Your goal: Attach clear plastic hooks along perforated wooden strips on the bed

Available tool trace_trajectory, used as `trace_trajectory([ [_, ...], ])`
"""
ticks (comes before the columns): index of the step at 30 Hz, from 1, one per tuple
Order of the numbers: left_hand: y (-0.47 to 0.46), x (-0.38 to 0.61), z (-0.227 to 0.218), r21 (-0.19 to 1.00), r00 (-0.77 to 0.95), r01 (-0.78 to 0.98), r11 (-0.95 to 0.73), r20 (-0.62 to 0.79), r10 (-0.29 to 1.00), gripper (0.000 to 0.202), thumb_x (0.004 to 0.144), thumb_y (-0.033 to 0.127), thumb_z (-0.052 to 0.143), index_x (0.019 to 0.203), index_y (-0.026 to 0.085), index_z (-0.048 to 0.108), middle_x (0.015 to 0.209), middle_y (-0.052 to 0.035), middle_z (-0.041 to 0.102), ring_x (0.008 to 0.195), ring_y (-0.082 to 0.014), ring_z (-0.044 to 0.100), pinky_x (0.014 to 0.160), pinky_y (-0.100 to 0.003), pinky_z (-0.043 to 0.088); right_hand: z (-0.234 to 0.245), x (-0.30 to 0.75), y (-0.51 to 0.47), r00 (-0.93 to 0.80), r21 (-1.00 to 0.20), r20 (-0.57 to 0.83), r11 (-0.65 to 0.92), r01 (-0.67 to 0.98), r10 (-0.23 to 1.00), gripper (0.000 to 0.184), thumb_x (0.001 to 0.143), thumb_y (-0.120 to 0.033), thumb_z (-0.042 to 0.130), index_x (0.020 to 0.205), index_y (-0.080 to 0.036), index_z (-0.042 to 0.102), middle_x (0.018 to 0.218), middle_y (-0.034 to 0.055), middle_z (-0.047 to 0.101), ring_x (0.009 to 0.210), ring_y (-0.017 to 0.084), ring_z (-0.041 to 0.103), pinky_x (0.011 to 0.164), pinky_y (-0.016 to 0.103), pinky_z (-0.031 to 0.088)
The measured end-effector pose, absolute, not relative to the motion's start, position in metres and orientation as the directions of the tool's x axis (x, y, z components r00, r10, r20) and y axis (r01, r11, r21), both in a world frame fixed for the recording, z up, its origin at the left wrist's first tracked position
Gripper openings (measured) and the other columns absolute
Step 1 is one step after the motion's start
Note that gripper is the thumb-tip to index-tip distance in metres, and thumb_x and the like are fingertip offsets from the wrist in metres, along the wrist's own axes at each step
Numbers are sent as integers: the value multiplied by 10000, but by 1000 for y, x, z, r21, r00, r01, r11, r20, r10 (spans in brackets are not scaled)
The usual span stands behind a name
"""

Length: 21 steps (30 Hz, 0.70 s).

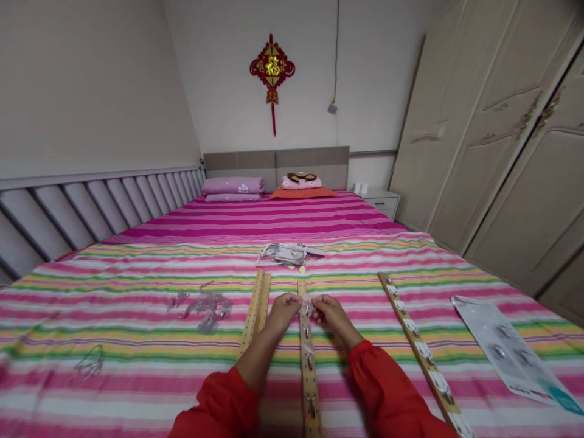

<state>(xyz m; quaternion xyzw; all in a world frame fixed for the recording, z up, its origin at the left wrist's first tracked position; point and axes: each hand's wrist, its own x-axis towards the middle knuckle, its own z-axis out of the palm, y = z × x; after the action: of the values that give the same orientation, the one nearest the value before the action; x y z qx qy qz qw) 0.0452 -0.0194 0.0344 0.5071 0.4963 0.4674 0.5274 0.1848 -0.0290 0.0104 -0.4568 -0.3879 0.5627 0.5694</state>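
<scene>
Head view: I see two hands in red sleeves over a big bed with a striped sheet. My left hand and my right hand are close together, almost touching. The fingers of both hands are bent in, and they pinch a small shiny piece between them. It is too small for me to tell what it is. The small shiny piece sits right over the far end of the middle wooden strip. That strip lies flat on the sheet and runs from my hands back toward me, between my two arms. It has little metal hooks along it. Just left of my left hand lie two plain wooden strips, side by side and touching. To the right, well apart from my right hand, lies another long wooden strip with white round bits on it. Some clear plastic bags lie crumpled on the sheet to the left. A small pile of packets lies past my hands, farther up the bed. A flat white packet sheet lies near the right edge of the bed. Far away I see pink pillows, a red wall charm and a tall pale wardrobe.
</scene>
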Motion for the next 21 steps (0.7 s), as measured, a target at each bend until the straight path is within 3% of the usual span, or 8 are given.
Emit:
trace_trajectory([
  [10,-8,49,16,990,4,105,96,-97,995,41,563,159,577,529,157,553,481,38,539,478,-87,479,499,-198,368,-12,183,-13,106,-969,-76,-49,-241,991,238,581,-353,706,584,-186,537,373,-65,511,334,75,410,360,201,302],
  [21,3,50,-3,973,-45,202,112,-105,993,84,560,184,577,501,163,520,462,44,512,496,-100,488,497,-200,353,-20,179,-12,134,-975,-54,-24,-219,989,233,562,-352,706,576,-199,531,370,-73,489,343,81,374,373,219,258],
])
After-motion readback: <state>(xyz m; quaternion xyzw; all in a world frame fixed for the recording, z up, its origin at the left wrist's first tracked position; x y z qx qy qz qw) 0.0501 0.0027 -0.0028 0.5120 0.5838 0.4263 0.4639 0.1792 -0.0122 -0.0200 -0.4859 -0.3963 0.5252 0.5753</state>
